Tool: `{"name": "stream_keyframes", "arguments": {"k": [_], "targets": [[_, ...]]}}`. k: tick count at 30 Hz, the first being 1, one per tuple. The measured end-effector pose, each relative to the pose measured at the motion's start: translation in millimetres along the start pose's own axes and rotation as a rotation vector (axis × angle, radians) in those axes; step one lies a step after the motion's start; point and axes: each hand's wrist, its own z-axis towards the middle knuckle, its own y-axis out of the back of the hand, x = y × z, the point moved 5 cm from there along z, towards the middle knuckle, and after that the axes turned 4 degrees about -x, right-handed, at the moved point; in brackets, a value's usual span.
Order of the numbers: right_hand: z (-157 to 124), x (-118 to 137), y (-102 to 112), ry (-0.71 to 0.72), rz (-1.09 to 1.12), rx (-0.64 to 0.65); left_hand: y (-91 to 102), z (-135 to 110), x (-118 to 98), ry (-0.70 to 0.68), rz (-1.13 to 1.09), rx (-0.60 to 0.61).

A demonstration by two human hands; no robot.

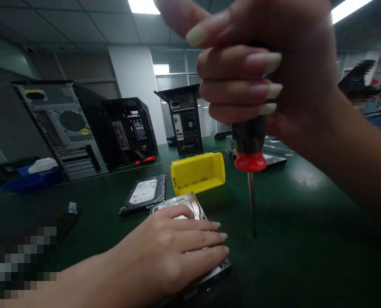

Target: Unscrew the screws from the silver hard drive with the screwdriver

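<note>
My right hand (241, 81) is raised close to the camera, its fingers wrapped round the black and red handle of a screwdriver (250, 161). The shaft points straight down, and its tip is to the right of a hard drive (196, 205), apart from it. My left hand (174, 248) lies across that hard drive with the fingers stretched out, covering most of its top. Just behind it, a second hard drive (145, 191) lies label up. A yellow plastic bin (198, 173) sits tipped with its open side facing me, dark specks inside that may be screws.
Computer cases stand at the back: a large one (71, 128), an opened one (132, 128) and a smaller one (187, 119). A red-handled screwdriver (146, 160) lies before them. A blue tray (33, 175) is at left. Another person (358, 81) is far right.
</note>
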Motion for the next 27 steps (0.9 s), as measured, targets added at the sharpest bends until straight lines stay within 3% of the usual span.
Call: {"name": "stream_keyframes", "arguments": {"k": [5,14,18,23,27], "targets": [[3,1,1,0.042,0.043,-0.08,-11.5,-7,9,0.137,-0.247,0.001],[7,1,-3,0.159,0.09,-0.297,-16.0,-6,9,0.235,-0.436,0.038],[8,2,-12,0.158,0.079,-0.256,-19.1,-6,12,0.321,-0.511,0.03],[8,7,-22,0.226,0.09,-0.046,-22.1,-7,12,0.383,-0.587,0.051],[5,7,-25,0.264,0.086,0.039,-24.2,-7,13,0.472,-0.656,0.07]]}}
